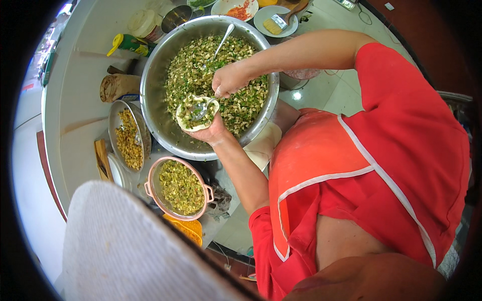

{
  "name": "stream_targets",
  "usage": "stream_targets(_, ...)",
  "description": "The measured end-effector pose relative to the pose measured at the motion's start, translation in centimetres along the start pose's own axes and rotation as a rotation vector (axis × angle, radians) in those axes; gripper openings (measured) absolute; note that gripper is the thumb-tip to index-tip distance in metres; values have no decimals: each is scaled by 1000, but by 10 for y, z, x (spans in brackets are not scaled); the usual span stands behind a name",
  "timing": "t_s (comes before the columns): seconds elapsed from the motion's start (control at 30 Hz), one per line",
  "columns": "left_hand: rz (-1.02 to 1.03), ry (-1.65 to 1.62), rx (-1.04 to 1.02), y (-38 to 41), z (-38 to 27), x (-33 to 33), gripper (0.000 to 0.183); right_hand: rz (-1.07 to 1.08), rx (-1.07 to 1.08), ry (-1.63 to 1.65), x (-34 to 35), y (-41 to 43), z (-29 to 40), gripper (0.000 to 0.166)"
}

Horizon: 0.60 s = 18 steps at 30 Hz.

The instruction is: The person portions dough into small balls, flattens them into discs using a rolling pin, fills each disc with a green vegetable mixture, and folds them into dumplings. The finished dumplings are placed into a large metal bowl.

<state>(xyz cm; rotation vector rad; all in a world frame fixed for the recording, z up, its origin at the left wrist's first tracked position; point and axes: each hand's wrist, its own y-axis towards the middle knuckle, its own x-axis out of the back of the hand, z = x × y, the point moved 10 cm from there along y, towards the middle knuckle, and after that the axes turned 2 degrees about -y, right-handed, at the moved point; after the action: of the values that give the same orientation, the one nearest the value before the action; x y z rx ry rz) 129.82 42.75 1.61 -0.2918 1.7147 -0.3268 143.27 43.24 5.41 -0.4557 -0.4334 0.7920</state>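
Observation:
My left hand cups a round dough wrapper over the near-left part of a large steel basin. Chopped green and pale filling lies on the wrapper. My right hand is closed on the handle of a metal spoon, whose bowl rests in that filling. Both hands are above the steel basin, which holds a mass of chopped filling with green bits. A second metal spoon stands in the mass, its handle leaning on the basin's far side.
A pink two-handled basket and a metal strainer hold other chopped fillings. Around the basin are a brown-stained jar, a green bottle with a yellow cap, and a plate with a brush. A white cap brim hides the lower left.

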Motion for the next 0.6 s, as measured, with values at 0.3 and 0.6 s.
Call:
stream_targets(0.3,-171,441,-209,-20,-56,1,38,-248,41,-1275,31,17,27,14)
stream_targets(0.6,-211,106,-96,-27,-64,37,47,-73,116,-856,26,46,12,23)
